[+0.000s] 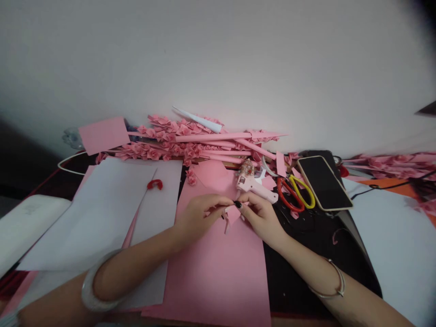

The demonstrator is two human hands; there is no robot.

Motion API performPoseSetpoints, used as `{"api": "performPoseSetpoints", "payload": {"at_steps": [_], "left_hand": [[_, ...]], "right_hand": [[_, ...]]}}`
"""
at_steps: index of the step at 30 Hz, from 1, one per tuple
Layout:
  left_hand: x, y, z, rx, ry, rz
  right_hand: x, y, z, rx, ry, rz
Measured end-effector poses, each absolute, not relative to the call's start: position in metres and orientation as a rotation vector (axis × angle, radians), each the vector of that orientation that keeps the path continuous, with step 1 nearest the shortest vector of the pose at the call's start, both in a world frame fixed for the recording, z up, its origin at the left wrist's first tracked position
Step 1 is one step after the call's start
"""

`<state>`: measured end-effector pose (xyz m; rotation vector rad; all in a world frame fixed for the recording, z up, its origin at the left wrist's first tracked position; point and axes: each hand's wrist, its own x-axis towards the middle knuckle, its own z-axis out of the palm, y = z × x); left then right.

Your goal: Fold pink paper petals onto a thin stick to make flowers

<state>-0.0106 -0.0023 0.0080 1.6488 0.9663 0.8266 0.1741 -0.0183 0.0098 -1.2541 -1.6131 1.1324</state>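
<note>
Small pink paper piece (233, 215) is pinched by the left hand (201, 213) and right hand (260, 218), above the large pink sheet (218, 281); the glue gun (256, 186) lies at the sheet's far right; white paper (95, 213) lies left of it; pink paper flowers (170, 131) heap beyond.

- Across the head view, no words, brands, numbers or signs can be read.
- White, round-edged object (34, 231), far out between eight and nine o'clock from the centre: a faint grey mark (31, 210) stands on its upper face, too blurred to tell letters from a logo.
- Pale glue gun (258, 187), close to the centre towards four o'clock: a small dark patch (242, 180) on its body, too small to tell whether it is a label.
</note>
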Motion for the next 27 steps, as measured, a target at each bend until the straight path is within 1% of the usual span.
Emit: {"api": "performPoseSetpoints", "payload": {"at_steps": [5,9,16,18,23,27], "left_hand": [[-0.0094,-0.0002,0.0073,1.502,0.945,0.767],[-0.0106,0.0013,0.0106,1.602,0.962,0.655],[-0.0102,0.0005,0.0143,1.631,0.963,0.626],[-0.0099,0.0003,0.0140,1.641,0.974,0.616],[-0.0096,0.0017,0.0129,1.556,0.948,0.620],[-0.0101,0.0021,0.0129,1.555,0.930,0.618]], "right_hand": [[0.1731,-0.0187,0.0099,-1.279,-1.495,1.173],[0.1728,-0.0193,0.0105,-1.271,-1.498,1.161],[0.1737,-0.0181,0.0060,-1.247,-1.434,1.194],[0.1739,-0.0180,0.0055,-1.249,-1.484,1.146],[0.1742,-0.0189,0.0089,-1.207,-1.653,0.848],[0.1746,-0.0194,0.0111,-1.124,-1.752,0.769]]}}
